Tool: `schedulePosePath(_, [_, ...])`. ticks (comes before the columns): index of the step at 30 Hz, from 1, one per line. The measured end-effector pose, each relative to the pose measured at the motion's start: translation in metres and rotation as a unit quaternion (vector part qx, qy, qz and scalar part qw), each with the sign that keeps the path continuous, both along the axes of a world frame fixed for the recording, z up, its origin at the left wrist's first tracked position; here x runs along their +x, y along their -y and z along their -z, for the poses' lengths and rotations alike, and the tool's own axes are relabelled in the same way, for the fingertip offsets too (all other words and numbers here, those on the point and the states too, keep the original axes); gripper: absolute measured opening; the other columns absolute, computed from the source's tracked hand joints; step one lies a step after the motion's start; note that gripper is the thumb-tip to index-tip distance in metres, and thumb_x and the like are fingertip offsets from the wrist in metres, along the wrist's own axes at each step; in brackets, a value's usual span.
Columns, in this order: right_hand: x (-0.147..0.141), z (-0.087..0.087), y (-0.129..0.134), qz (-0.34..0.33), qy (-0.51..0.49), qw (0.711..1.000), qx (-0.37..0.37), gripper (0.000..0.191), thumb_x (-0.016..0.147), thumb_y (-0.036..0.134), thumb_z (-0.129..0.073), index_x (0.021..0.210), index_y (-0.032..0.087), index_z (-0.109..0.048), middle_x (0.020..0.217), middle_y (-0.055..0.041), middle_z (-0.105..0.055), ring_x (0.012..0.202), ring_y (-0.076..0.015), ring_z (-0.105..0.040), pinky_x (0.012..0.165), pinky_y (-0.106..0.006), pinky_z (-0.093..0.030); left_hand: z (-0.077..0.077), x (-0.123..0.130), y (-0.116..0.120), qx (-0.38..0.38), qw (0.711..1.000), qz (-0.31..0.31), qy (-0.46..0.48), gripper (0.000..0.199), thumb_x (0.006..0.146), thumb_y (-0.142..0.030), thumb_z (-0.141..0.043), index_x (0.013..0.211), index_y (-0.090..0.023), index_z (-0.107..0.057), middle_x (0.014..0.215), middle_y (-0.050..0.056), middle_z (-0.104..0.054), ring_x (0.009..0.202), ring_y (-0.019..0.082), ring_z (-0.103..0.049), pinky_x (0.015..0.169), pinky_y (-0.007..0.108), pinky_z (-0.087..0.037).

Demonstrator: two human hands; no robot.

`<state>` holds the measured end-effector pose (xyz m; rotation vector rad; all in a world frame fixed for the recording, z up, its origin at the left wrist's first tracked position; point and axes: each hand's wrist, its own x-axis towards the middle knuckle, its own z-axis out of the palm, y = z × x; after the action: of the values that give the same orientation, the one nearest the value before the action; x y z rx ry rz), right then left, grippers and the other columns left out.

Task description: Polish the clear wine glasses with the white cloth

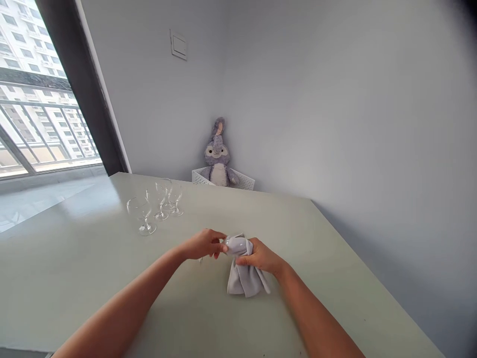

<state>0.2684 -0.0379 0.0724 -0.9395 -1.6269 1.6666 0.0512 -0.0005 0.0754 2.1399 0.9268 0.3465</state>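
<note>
A clear stemmed glass lies tilted on its side in the air above the table, its bowl showing grey cloth through it. My left hand is closed on the glass from the left, fingers pinched near its stem end. From the right, my right hand grips a light grey cloth at the mouth of the glass, thumb in front. Part of the cloth is inside the bowl, and the rest hangs down below the hand. The glass's foot is mostly hidden by my left fingers.
Several more stemmed glasses stand upright in a group on the pale table, left of my hands. Behind the far table edge, a purple plush toy sits in a white perforated basket. Walls border the back and right; a window is at left.
</note>
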Motion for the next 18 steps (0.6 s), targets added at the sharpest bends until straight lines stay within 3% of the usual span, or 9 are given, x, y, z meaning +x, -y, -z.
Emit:
schedulePosePath(2, [0.004, 0.000, -0.001, -0.010, 0.012, 1.000, -0.002, 0.020, 0.062, 0.027, -0.072, 0.072, 0.012, -0.066, 0.058, 0.0027, -0.054, 0.054, -0.0082, -0.046, 0.051, -0.019, -0.036, -0.004, -0.001, 0.001, -0.091, 0.994, 0.057, 0.003, 0.048, 0.082, -0.056, -0.033, 0.081, -0.017, -0.061, 0.062, 0.002, -0.062, 0.056, 0.013, -0.055, 0.055, 0.023, -0.041])
schedulePosePath(3, [0.004, 0.003, -0.002, 0.007, 0.000, 1.000, -0.014, 0.020, 0.062, 0.028, -0.072, 0.071, 0.012, -0.066, 0.056, 0.0027, -0.053, 0.053, -0.0082, -0.045, 0.050, -0.019, -0.036, -0.004, 0.001, 0.002, -0.074, 0.996, 0.041, 0.002, 0.050, 0.083, -0.055, -0.030, 0.082, -0.017, -0.061, 0.064, 0.003, -0.062, 0.059, 0.014, -0.056, 0.059, 0.025, -0.042])
schedulePosePath(5, [0.001, 0.010, -0.007, 0.078, -0.054, 0.994, -0.055, 0.023, 0.061, 0.031, -0.072, 0.071, 0.012, -0.065, 0.055, 0.0025, -0.052, 0.051, -0.0089, -0.047, 0.051, -0.021, -0.038, -0.002, 0.007, 0.006, 0.067, 0.996, -0.051, -0.002, 0.044, 0.083, -0.053, -0.034, 0.093, -0.019, -0.061, 0.075, 0.005, -0.064, 0.073, 0.017, -0.058, 0.071, 0.030, -0.042])
schedulePosePath(7, [-0.006, 0.017, -0.010, 0.143, -0.127, 0.976, -0.108, 0.026, 0.061, 0.033, -0.072, 0.075, 0.013, -0.064, 0.056, 0.0019, -0.054, 0.051, -0.0099, -0.049, 0.053, -0.023, -0.042, 0.004, 0.013, 0.008, 0.236, 0.964, -0.121, -0.013, 0.039, 0.081, -0.049, -0.043, 0.105, -0.022, -0.057, 0.086, 0.008, -0.063, 0.089, 0.022, -0.055, 0.084, 0.037, -0.036])
schedulePosePath(8, [-0.009, 0.018, -0.011, 0.160, -0.156, 0.966, -0.127, 0.028, 0.061, 0.034, -0.072, 0.078, 0.013, -0.064, 0.057, 0.0016, -0.055, 0.051, -0.0102, -0.049, 0.054, -0.024, -0.043, 0.006, 0.014, 0.008, 0.291, 0.948, -0.128, -0.024, 0.040, 0.080, -0.048, -0.047, 0.108, -0.022, -0.056, 0.088, 0.009, -0.063, 0.092, 0.023, -0.054, 0.087, 0.039, -0.033])
schedulePosePath(10, [-0.014, 0.019, -0.009, 0.149, -0.171, 0.966, -0.127, 0.031, 0.062, 0.035, -0.070, 0.084, 0.013, -0.064, 0.059, 0.0011, -0.056, 0.052, -0.0101, -0.050, 0.055, -0.024, -0.043, 0.011, 0.014, 0.007, 0.325, 0.938, -0.111, -0.048, 0.039, 0.078, -0.050, -0.048, 0.104, -0.022, -0.057, 0.080, 0.008, -0.063, 0.085, 0.023, -0.055, 0.085, 0.039, -0.032])
schedulePosePath(14, [-0.011, 0.011, -0.002, 0.065, -0.031, 0.997, -0.001, 0.025, 0.064, 0.029, -0.068, 0.086, 0.016, -0.066, 0.063, 0.0022, -0.057, 0.056, -0.0100, -0.049, 0.054, -0.022, -0.040, 0.011, 0.005, -0.001, 0.213, 0.969, -0.120, -0.037, 0.040, 0.071, -0.059, -0.052, 0.089, -0.024, -0.062, 0.062, 0.000, -0.057, 0.061, 0.014, -0.051, 0.065, 0.026, -0.036])
schedulePosePath(18, [0.001, 0.008, -0.004, 0.055, 0.090, 0.982, 0.157, 0.008, 0.070, 0.023, -0.061, 0.072, 0.018, -0.067, 0.062, 0.0028, -0.059, 0.057, -0.0111, -0.052, 0.056, -0.024, -0.041, 0.007, 0.000, -0.005, -0.049, 0.997, -0.038, 0.036, 0.045, 0.071, -0.061, -0.048, 0.068, -0.017, -0.060, 0.053, -0.002, -0.050, 0.048, 0.008, -0.042, 0.048, 0.020, -0.030])
